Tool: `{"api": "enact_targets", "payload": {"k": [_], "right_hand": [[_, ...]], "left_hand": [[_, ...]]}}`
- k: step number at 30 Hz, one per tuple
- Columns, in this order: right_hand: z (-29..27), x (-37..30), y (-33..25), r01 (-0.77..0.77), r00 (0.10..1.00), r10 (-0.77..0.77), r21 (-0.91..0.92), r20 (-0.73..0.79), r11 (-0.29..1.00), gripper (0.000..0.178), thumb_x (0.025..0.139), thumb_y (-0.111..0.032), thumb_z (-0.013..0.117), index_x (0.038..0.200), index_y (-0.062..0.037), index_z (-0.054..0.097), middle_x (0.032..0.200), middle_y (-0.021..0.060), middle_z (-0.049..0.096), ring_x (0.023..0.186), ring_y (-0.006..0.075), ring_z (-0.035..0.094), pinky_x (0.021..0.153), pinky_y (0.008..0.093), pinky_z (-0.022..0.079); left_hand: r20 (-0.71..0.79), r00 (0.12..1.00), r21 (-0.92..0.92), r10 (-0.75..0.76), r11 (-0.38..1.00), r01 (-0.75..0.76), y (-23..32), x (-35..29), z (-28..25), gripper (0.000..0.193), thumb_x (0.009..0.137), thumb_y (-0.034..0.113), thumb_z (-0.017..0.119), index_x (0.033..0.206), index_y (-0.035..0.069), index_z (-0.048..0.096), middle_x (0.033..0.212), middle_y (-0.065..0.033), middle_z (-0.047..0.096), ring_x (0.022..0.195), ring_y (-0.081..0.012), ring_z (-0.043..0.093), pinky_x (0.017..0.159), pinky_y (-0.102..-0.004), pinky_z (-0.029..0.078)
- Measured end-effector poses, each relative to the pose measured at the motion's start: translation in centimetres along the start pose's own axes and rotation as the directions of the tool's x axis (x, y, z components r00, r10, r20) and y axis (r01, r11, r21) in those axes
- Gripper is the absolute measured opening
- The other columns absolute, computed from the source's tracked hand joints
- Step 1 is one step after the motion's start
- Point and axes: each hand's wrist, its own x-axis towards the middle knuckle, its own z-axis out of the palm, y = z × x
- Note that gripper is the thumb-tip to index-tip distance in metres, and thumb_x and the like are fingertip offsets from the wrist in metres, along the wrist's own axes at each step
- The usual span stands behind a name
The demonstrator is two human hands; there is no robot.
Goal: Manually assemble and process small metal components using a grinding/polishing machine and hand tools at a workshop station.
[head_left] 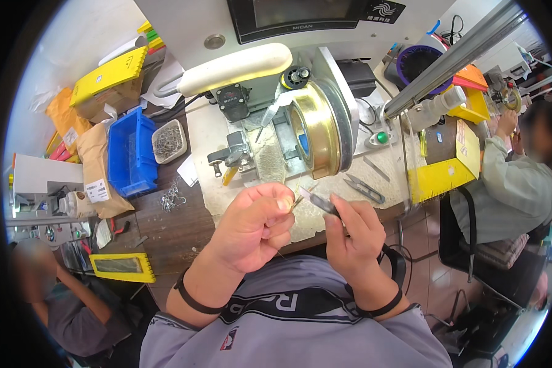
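Close together over the near edge of the bench are my two hands. Thumb and fingers of my left hand (248, 228) pinch a few thin wires (297, 197), whose ends stick out toward the right; their far parts are hidden in the fist. My right hand (357, 239) grips a dark-handled knife (322, 203), its pale blade pointing left at the wires. Whether the blade touches them I cannot tell. Just beyond my hands stands a machine with a wide gold-coloured ring (322, 138) and small metal clamps (236, 150).
Thread snips (365, 189) and a thin metal strip (376, 168) lie at right. On the left are a blue bin (124, 162), a white dish (169, 140) of small metal pieces, and loose wire bits (172, 197). A metal post (451, 58) rises at right. People sit on both sides.
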Motion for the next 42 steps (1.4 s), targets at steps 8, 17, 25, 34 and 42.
{"api": "enact_targets", "payload": {"k": [8,17,25,34,42], "right_hand": [[-0.4,-0.4,-0.2,-0.03,0.999,0.029,0.04,0.041,0.999,0.028,0.084,0.0,0.073,0.112,0.0027,0.073,0.079,0.011,0.065,0.058,0.0195,0.06,0.053,0.0283,0.048],[-0.8,-0.3,-0.4,-0.183,0.979,0.179,0.042,0.098,0.982,0.024,0.089,-0.002,0.07,0.112,0.0017,0.072,0.075,0.0096,0.062,0.058,0.0176,0.055,0.053,0.0288,0.045],[-0.9,-0.4,2.0,-0.066,0.971,0.06,0.018,0.233,0.998,0.023,0.084,-0.008,0.077,0.107,-0.004,0.074,0.078,0.0048,0.062,0.067,0.0194,0.057,0.062,0.0324,0.044],[0.8,0.5,3.6,0.29,0.879,-0.151,-0.257,0.452,0.922,0.027,0.075,-0.016,0.081,0.101,-0.0141,0.075,0.091,0.0018,0.063,0.09,0.0223,0.059,0.083,0.0383,0.043],[3.1,0.8,-0.7,-0.574,0.818,0.471,0.528,0.331,0.626,0.014,0.095,-0.014,0.073,0.104,-0.0043,0.076,0.079,0.0015,0.061,0.064,0.0107,0.053,0.057,0.0253,0.04]], "left_hand": [[-0.011,1.0,0.012,0.004,1.0,-0.004,0.1,-0.1,0.3,0.007,0.096,0.009,0.065,0.096,0.003,0.062,0.068,0.0051,0.042,0.053,-0.0036,0.033,0.044,-0.0202,0.023],[-0.07,0.997,0.088,0.028,0.996,-0.022,0.4,-0.4,0.5,0.008,0.094,0.009,0.066,0.092,0.005,0.06,0.066,0.0063,0.04,0.051,-0.0041,0.031,0.044,-0.0211,0.024],[-0.152,0.878,0.799,0.454,0.579,-0.162,1.8,-1.7,-0.3,0.01,0.093,0.008,0.065,0.085,0.004,0.061,0.067,0.0061,0.052,0.055,-0.0011,0.04,0.049,-0.0205,0.029],[-0.139,0.853,0.937,0.503,0.346,-0.051,4.0,-3.1,-0.8,0.008,0.094,0.007,0.066,0.088,0.002,0.063,0.071,0.0073,0.054,0.064,0.0005,0.043,0.055,-0.0184,0.033],[-0.207,0.908,0.611,0.365,0.773,-0.171,3.4,-3.1,-1.8,0.009,0.095,0.01,0.065,0.091,0.005,0.06,0.064,0.0057,0.048,0.051,-0.0026,0.037,0.046,-0.0217,0.025]]}}
